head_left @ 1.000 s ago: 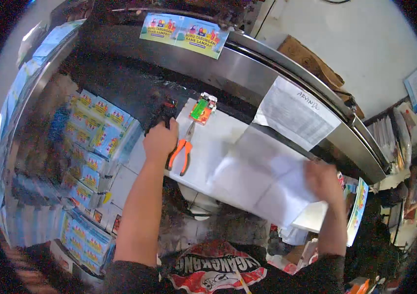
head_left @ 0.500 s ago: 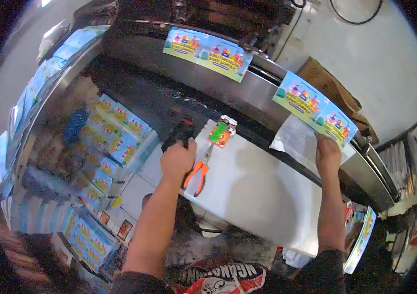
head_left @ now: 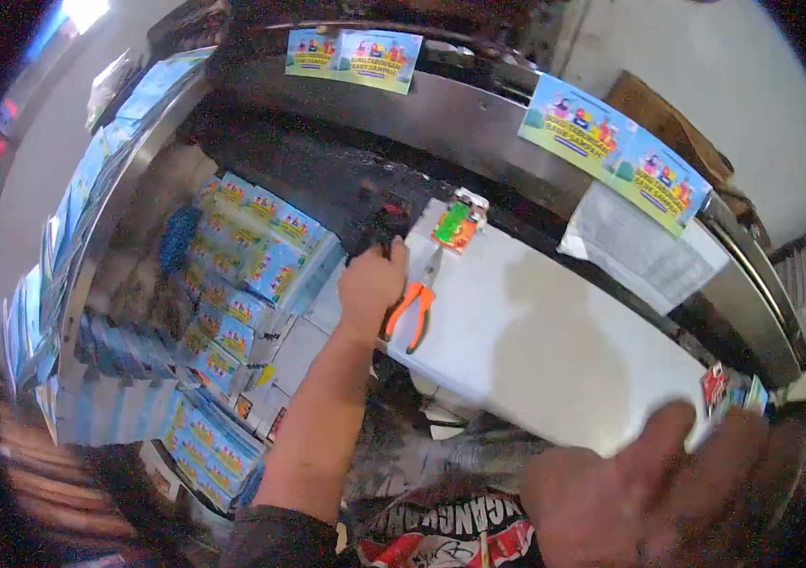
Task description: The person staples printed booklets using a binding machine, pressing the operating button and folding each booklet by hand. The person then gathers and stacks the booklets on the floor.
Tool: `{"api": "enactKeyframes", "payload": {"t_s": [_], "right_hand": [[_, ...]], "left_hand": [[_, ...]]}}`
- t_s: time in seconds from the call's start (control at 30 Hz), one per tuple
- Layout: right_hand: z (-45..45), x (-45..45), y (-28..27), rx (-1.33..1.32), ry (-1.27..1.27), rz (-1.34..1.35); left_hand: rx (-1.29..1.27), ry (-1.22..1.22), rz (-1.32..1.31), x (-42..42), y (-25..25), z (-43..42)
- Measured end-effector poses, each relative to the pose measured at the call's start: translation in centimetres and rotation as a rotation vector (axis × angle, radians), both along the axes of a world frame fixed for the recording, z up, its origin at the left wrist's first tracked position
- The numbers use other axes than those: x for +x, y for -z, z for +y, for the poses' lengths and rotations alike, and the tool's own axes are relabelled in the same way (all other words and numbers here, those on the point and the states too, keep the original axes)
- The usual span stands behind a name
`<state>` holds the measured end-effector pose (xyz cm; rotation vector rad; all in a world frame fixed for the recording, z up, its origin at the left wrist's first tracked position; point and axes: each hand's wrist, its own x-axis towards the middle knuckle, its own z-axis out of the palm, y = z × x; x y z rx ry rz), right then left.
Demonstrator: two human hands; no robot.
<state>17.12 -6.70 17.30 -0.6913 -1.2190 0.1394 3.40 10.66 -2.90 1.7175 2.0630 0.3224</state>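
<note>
My left hand [head_left: 373,284] is closed at a black object with a small red part [head_left: 392,220], at the left end of the white work surface [head_left: 555,346]; its kind is hard to make out. Orange-handled pliers [head_left: 412,310] lie just right of this hand. Beyond their tip is a small green and orange box [head_left: 457,227] with metal pieces on top. My right hand [head_left: 649,492] is raised close to the camera at the lower right, smeared by motion. Whether it holds anything does not show.
Colourful printed covers [head_left: 614,151] and a white printed sheet [head_left: 644,246] rest along the metal ledge [head_left: 460,123]. Stacked printed booklets [head_left: 275,270] fill the left side, with more on the left shelf [head_left: 81,180]. A red packet [head_left: 714,383] stands at the right end.
My right hand has left the white sheet by the ledge and come back toward the camera. My left hand stays at the black object. The whole view has shifted.
</note>
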Motion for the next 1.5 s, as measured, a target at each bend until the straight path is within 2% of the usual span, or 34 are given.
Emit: {"api": "enactKeyframes", "payload": {"t_s": [0.2, 0.37, 0.43, 0.47, 0.53, 0.73, 0.83, 0.9, 0.93, 1.03, 1.13, 1.17, 1.23, 1.27, 1.33, 1.37, 1.4, 1.43, 1.47, 1.5], "right_hand": [[-1.4, 2.1, 5.7, -0.345, 0.002, -0.102], [-2.7, 8.3, 11.3, -0.578, 0.080, -0.106], [-3.1, 10.8, 13.1, -0.852, 0.095, -0.322], [-3.1, 10.9, 13.5, -0.854, 0.090, -0.321], [-2.8, 10.9, 13.9, -1.118, 0.133, -0.314], [-2.5, 10.8, 16.6, -1.218, 0.047, -0.232], [-2.3, 11.0, 18.9, -1.272, 0.095, -0.276], [-2.1, 11.0, 20.1, -1.276, 0.228, -0.304], [-1.8, 10.8, 19.9, -1.254, 0.196, -0.322], [-2.0, 10.8, 20.2, -1.160, 0.325, -0.418], [-2.1, 10.8, 20.7, -1.103, 0.297, -0.310], [-1.8, 11.3, 22.6, -1.032, 0.344, -0.220], [-2.2, 10.3, 21.9, -1.003, 0.374, -0.325], [-1.9, 10.0, 21.4, -0.969, 0.416, -0.425], [-1.6, 10.1, 21.8, -0.951, 0.423, -0.426], [-1.8, 10.3, 22.3, -0.949, 0.440, -0.413], [-2.0, 10.4, 22.3, -0.969, 0.435, -0.422], [-1.6, 10.4, 21.9, -1.011, 0.452, -0.466], [-1.5, 10.1, 21.6, -1.064, 0.466, -0.512], [-1.2, 9.5, 21.0, -1.107, 0.446, -0.518]], "left_hand": [[-0.062, 0.025, -0.035, -0.2, -0.1, 0.1], [-0.073, 0.025, -0.057, -0.4, 0.1, 0.2], [-0.074, 0.026, -0.056, -0.4, -0.5, -0.1], [-0.070, 0.039, -0.055, -0.5, -0.7, -0.2], [-0.026, 0.045, -0.046, -0.5, 0.2, -0.1], [0.003, 0.049, -0.048, -0.6, -0.4, -0.2], [0.015, 0.036, -0.075, -0.4, -0.1, -0.1], [0.018, 0.061, -0.081, -0.7, 0.7, 0.1], [0.034, 0.024, -0.076, -0.8, 0.5, 0.0], [0.045, 0.075, -0.064, -1.1, -0.1, -0.3], [0.107, 0.064, -0.156, -1.2, 0.8, -0.4], [0.223, 0.059, -0.254, -1.3, 1.4, -0.3], [0.407, 0.024, -0.515, -2.3, 0.5, -1.4], [0.417, 0.006, -0.517, -2.9, 0.2, -2.2], [0.642, -0.095, -0.825, -4.0, -1.9, -5.1], [0.714, -0.052, -1.095, -5.2, -3.3, -7.1], [0.783, -0.006, -1.142, -7.5, -8.5, -11.4], [0.854, 0.004, -1.104, -9.7, -12.3, -15.2], [1.005, 0.031, -0.948, -12.0, -16.9, -18.5], [1.138, 0.042, -0.839, -14.0, -19.1, -21.1]]}}
